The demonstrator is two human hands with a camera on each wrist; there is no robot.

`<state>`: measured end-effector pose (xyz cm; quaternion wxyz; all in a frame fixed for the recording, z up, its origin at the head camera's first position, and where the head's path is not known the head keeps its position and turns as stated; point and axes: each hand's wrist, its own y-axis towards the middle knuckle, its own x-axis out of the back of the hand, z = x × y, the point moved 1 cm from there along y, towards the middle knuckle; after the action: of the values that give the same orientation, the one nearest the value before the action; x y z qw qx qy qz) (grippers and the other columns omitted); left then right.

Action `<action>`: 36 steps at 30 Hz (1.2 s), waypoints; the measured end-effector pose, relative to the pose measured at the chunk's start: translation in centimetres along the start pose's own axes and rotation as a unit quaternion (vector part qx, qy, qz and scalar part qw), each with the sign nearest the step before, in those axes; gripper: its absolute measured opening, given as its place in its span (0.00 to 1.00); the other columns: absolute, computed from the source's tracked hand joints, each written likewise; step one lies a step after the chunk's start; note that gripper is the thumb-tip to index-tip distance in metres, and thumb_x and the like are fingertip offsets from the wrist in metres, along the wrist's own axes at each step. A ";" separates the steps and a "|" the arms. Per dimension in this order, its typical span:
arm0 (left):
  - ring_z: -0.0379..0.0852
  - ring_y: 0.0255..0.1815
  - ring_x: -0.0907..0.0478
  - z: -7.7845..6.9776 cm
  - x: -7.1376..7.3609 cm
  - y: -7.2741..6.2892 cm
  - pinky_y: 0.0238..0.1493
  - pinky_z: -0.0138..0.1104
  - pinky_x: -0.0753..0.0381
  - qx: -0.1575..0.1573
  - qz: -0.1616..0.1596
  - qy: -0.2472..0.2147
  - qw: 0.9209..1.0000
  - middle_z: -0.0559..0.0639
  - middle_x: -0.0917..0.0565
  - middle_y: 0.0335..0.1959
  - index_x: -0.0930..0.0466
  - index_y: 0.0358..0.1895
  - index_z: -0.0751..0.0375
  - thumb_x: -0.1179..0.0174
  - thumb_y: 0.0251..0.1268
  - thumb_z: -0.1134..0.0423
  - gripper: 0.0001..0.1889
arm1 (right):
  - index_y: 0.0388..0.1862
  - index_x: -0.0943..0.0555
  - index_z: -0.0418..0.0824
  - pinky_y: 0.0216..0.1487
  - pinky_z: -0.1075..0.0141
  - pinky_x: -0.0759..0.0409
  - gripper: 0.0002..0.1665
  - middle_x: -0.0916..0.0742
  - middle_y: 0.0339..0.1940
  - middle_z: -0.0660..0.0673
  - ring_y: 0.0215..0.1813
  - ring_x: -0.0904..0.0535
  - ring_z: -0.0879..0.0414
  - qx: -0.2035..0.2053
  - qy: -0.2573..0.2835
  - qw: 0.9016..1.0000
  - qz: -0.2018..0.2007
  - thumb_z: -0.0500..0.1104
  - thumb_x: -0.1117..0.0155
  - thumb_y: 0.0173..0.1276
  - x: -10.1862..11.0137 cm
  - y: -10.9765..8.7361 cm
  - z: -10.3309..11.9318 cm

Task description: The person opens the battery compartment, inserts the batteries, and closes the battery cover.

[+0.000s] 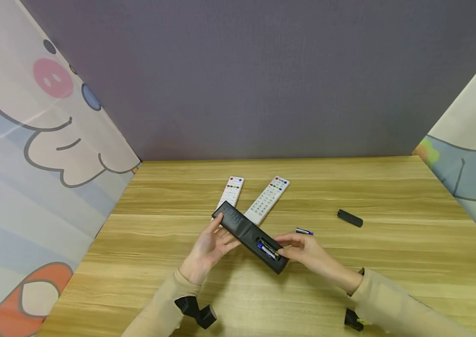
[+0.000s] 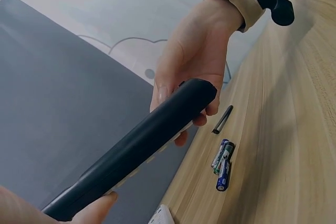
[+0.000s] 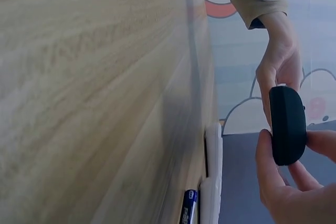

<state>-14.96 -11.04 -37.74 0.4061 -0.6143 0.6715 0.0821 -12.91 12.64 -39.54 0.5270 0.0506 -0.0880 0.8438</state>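
A black remote control (image 1: 242, 227) is held tilted above the table, its back facing up. Its battery bay is uncovered, and batteries (image 1: 267, 248) with blue and dark wraps lie inside. My left hand (image 1: 206, 250) grips the remote's upper left end, thumb on the back and fingers beneath. At the bay end, my right hand (image 1: 305, 252) pinches the remote, its thumb beside the batteries. In the right wrist view, thumb and fingers of the right hand (image 3: 294, 198) lie on both sides of the remote's end (image 3: 287, 125).
Two white remotes, one left (image 1: 231, 191) and one right (image 1: 268, 199), lie behind the black one. Loose batteries (image 2: 223, 166) rest on the table beyond the right hand. Farther right lies a black battery cover (image 1: 350, 218). A grey panel (image 1: 280, 84) stands at the back.
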 end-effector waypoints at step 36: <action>0.51 0.42 0.23 -0.5 0.6 -0.3 0.61 0.54 0.41 -0.005 -0.006 -0.006 1.000 0.53 0.21 0.39 0.40 0.54 0.56 0.58 0.69 0.56 0.14 | 0.45 0.24 0.30 0.38 0.61 0.19 0.13 0.17 0.40 0.38 0.39 0.20 0.56 0.084 -0.186 0.975 -0.089 0.36 0.46 0.64 7.5 -0.2 -0.2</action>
<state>-14.81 -11.89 -37.70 0.4071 -0.6200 0.6651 0.0870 -16.05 19.35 -38.37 0.5681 0.2588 -0.1083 0.7737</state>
